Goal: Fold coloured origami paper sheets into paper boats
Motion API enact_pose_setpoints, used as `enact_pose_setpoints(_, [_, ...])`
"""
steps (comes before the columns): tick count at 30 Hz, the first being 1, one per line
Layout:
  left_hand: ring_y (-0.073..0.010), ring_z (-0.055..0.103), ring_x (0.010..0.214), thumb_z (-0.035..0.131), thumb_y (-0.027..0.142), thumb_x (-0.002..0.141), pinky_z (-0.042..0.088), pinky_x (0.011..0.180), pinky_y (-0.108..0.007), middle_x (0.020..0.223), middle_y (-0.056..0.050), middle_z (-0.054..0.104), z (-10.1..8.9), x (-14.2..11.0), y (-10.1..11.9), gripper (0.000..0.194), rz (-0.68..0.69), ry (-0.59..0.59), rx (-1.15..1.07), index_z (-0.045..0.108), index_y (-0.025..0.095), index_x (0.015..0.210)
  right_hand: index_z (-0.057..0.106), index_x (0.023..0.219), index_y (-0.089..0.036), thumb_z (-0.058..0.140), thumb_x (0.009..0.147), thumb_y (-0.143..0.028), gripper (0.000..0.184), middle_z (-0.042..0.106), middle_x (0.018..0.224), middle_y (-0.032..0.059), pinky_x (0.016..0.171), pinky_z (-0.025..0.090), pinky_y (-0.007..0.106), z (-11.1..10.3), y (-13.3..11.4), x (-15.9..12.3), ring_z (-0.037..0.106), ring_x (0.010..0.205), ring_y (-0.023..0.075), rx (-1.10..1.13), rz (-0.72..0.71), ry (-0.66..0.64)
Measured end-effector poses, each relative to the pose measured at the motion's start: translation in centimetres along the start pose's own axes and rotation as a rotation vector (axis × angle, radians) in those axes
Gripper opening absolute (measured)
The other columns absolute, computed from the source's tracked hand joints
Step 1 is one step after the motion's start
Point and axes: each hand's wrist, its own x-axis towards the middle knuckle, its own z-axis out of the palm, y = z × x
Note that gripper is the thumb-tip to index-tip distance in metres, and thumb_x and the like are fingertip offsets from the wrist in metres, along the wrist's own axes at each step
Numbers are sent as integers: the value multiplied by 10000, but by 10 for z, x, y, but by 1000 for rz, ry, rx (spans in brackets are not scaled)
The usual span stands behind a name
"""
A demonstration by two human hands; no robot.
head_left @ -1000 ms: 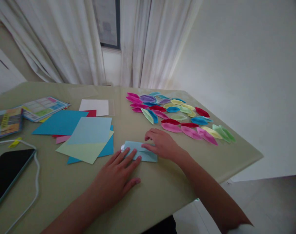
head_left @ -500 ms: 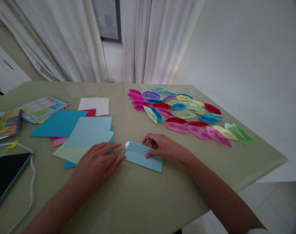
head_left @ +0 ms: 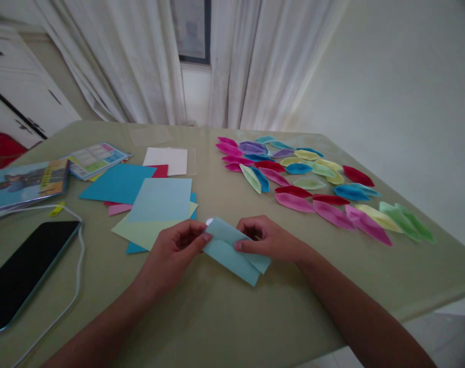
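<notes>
A light blue sheet of folded paper [head_left: 232, 255] is held between my two hands, tilted above the table. My left hand [head_left: 179, 248] pinches its left corner between thumb and fingers. On the right side my right hand [head_left: 269, 239] grips it, thumb on top and fingers curled behind. A lengthwise fold line runs across the paper, and its two layers are slightly apart at the lower right end. Just behind its upper left corner shows a small white round thing [head_left: 210, 221], partly hidden.
Left of my hands lie loose coloured sheets [head_left: 163, 199], booklets [head_left: 29, 181], a phone [head_left: 33, 271] and a white cable [head_left: 79, 266]. Many folded, leaf-shaped paper pieces [head_left: 294, 202] spread over the right side of the table [head_left: 217, 327]. A white sheet [head_left: 165, 159] lies farther back.
My left hand has closed on the paper's left corner. The folded paper has been lifted and turned, and its layers have parted at the right end. The view has shifted left.
</notes>
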Motion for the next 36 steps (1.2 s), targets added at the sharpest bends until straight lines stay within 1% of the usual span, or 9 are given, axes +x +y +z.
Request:
enact_pose_setpoints(2, [-174,723,777,820,429,863,565,703,-247,858,-19,791,-1,-1,2,238,-22,32,-54,770,208,931,648,872,-159,791,891,-473,345,556,765,-35,573,363,217,3,0,0,489,670,109,14,6,-18])
enact_pose_setpoints(4, [-164,718,776,845,429,840,562,706,-235,869,-16,794,-1,0,4,247,-40,34,-93,777,211,936,649,853,-156,774,905,-487,357,553,766,-31,575,364,217,4,1,0,492,674,110,-1,8,-22])
enact_pose_setpoints(7, [-174,726,785,894,418,785,566,710,-239,882,-27,805,-1,2,6,278,-77,-1,-104,801,208,941,666,856,-152,750,926,-494,360,557,764,-28,579,376,216,5,1,0,498,677,111,-4,-2,-27])
enact_pose_setpoints(10, [-181,728,762,910,412,759,569,693,-243,851,-30,809,0,1,9,260,-100,-2,-92,819,206,887,664,852,-151,731,943,-496,363,547,762,-27,579,380,214,6,1,-1,501,681,111,-2,-17,-24])
enact_pose_setpoints(14, [-170,714,733,890,413,775,563,672,-231,828,-24,810,2,-1,11,231,-66,13,-58,834,209,867,636,825,-154,740,932,-497,374,507,732,-35,556,359,216,7,2,-2,470,657,107,-12,-21,-8])
enact_pose_setpoints(19, [-158,681,697,800,449,863,532,626,-221,783,-25,781,4,-2,9,260,-35,62,0,821,192,835,615,804,-158,747,922,-509,394,478,715,-41,550,340,219,8,4,-1,449,647,106,-43,-22,-2])
enact_pose_setpoints(23, [-165,681,710,792,454,859,530,635,-228,796,-36,780,4,-4,10,277,-38,61,2,811,179,843,613,809,-159,728,938,-507,388,498,728,-33,556,357,220,9,3,0,466,656,111,-44,-19,-2])
enact_pose_setpoints(29, [-165,658,684,800,450,835,516,607,-230,761,-39,765,7,-4,14,277,-30,96,26,818,175,817,609,798,-160,722,942,-484,372,480,712,-36,538,335,220,9,2,-1,448,640,108,-45,-36,5])
enact_pose_setpoints(36, [-150,611,656,769,470,873,475,572,-218,716,-20,723,7,-5,11,296,2,136,70,820,186,805,595,786,-165,713,945,-508,397,477,715,-36,548,344,225,9,0,-2,450,643,110,-68,-38,5])
